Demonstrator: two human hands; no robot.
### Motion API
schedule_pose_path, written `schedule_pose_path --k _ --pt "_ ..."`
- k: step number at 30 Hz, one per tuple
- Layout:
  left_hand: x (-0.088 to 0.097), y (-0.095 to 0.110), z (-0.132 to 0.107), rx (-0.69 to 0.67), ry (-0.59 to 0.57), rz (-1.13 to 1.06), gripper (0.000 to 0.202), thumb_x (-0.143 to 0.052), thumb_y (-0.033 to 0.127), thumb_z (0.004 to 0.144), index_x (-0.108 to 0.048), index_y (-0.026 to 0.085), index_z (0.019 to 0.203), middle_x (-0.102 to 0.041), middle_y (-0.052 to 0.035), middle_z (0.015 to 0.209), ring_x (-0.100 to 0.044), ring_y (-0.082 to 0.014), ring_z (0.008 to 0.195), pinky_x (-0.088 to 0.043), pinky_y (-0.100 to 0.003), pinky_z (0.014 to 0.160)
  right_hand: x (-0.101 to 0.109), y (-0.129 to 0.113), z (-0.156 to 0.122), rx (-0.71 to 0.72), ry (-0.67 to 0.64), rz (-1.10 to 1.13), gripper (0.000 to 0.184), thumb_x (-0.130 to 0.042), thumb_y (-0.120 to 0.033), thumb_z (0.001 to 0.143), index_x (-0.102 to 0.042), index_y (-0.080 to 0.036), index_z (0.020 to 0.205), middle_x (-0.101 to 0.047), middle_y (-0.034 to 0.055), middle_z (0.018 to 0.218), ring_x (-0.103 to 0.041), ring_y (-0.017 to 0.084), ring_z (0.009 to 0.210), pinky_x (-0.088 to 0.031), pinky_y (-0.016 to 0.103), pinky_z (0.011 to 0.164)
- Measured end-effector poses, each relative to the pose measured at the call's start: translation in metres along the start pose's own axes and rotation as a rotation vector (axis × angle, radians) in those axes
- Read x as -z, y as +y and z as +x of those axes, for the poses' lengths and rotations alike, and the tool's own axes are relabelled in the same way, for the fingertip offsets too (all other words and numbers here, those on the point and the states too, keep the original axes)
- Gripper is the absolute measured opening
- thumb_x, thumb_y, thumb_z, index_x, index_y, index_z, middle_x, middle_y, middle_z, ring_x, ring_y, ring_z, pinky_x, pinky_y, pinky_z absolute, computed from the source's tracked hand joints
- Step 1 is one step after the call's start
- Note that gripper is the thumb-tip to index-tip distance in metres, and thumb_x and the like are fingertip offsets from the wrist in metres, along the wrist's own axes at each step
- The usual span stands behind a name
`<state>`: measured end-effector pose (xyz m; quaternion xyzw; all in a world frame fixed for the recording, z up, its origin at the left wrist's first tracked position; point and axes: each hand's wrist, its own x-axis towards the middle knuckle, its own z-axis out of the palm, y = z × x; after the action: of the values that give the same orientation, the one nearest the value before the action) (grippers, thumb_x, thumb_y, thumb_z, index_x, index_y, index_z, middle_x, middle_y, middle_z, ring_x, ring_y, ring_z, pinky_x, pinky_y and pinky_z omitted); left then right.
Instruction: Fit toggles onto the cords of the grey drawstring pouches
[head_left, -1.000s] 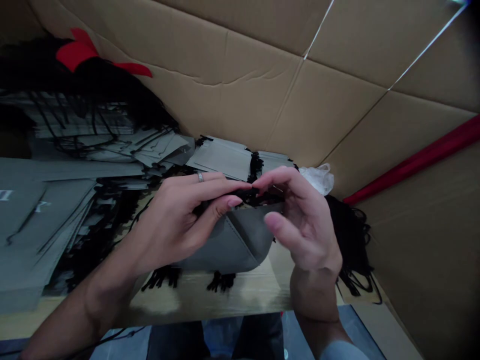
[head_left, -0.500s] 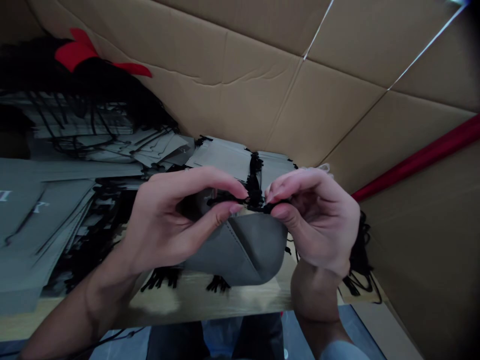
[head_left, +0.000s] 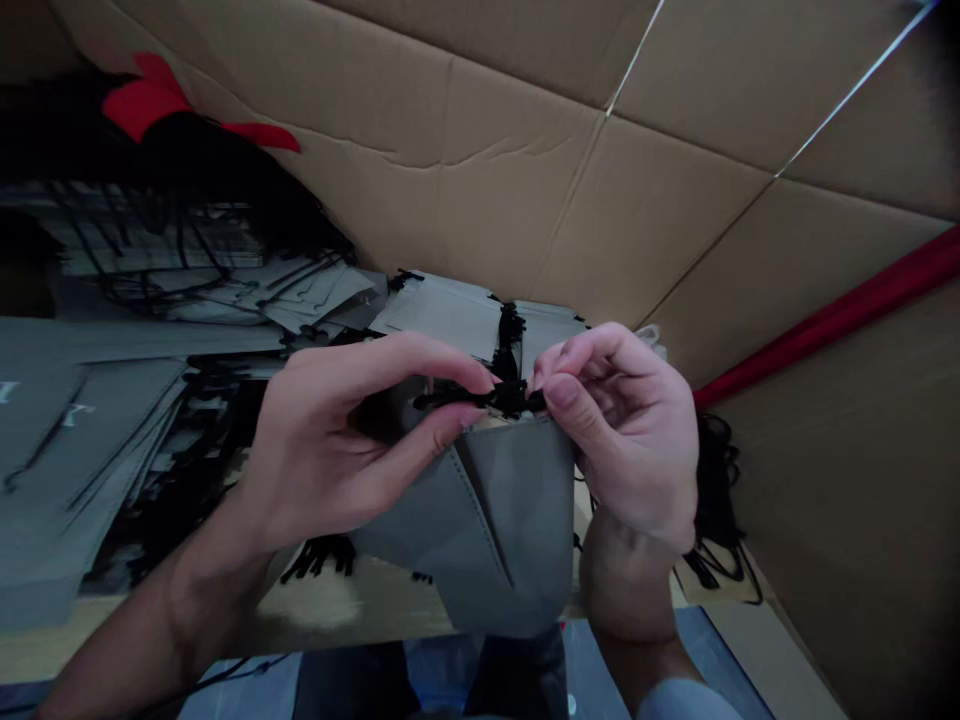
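A grey paper bag (head_left: pixel 495 520) hangs folded between my hands, its lower end over the table's near edge. A black cord (head_left: pixel 491 398) runs along the bag's top rim. My left hand (head_left: pixel 337 450) pinches the cord and rim from the left with thumb and forefinger. From the right, my right hand (head_left: pixel 630 440) pinches the same cord, its fingers curled shut. The fingertips of both hands nearly meet at the bag's top.
Stacks of flat grey bags (head_left: pixel 82 440) with black cords cover the left of the wooden table (head_left: pixel 360 605). More grey bags (head_left: pixel 450 315) lie behind my hands. Loose black cords (head_left: pixel 712 500) lie at right. Cardboard walls (head_left: pixel 525 150), a red strip (head_left: pixel 832 320) and red cloth (head_left: pixel 150 100) surround.
My right hand has closed from open fingers into a pinch on the cord. The bag has turned and dropped lower, hanging longer toward me.
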<state>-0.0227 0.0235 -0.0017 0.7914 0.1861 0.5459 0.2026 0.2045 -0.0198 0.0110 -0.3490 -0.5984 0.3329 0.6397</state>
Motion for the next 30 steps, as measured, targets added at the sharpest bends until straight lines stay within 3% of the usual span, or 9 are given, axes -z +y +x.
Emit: schedule_pose_path --k 5,11,16,30 --pt "0.001 0.001 0.0 -0.009 -0.036 -0.008 0.023 -0.086 0.018 0.103 -0.08 0.031 0.121 -0.089 0.0055 0.117 -0.085 -0.0152 0.103 -0.07 -0.032 0.089 0.002 0.003 0.0 -0.089 -0.008 0.042 0.019 -0.099 -0.032 0.096 -0.081 -0.026 0.096 -0.077 -0.0009 0.088 -0.065 0.012 0.072 -0.051 0.023 0.06" --pt "0.0 0.001 0.0 -0.004 -0.029 -0.028 0.024 -0.086 0.015 0.102 -0.081 0.031 0.12 -0.089 0.0046 0.117 -0.086 -0.0163 0.107 -0.071 -0.032 0.093 0.004 0.01 0.002 -0.14 -0.017 0.07 0.023 -0.099 -0.04 0.095 -0.08 -0.026 0.096 -0.079 -0.0004 0.092 -0.069 0.014 0.078 -0.057 0.023 0.067" --pt "0.0 0.001 -0.001 -0.005 -0.029 -0.023 0.025 -0.086 0.014 0.102 -0.08 0.03 0.119 -0.089 0.0038 0.119 -0.087 -0.018 0.107 -0.073 -0.034 0.094 -0.002 0.01 0.003 -0.145 0.005 0.159 0.028 -0.103 -0.041 0.091 -0.08 -0.026 0.093 -0.08 -0.0013 0.091 -0.07 0.012 0.077 -0.06 0.022 0.072" --pt "0.0 0.001 -0.001 -0.016 -0.014 0.024 0.019 -0.086 0.022 0.104 -0.08 0.032 0.119 -0.089 0.0049 0.118 -0.087 -0.0185 0.106 -0.073 -0.035 0.092 -0.003 0.009 0.003 -0.109 0.086 0.077 0.031 -0.104 -0.043 0.089 -0.079 -0.025 0.09 -0.077 -0.0015 0.086 -0.066 0.012 0.072 -0.055 0.022 0.064"
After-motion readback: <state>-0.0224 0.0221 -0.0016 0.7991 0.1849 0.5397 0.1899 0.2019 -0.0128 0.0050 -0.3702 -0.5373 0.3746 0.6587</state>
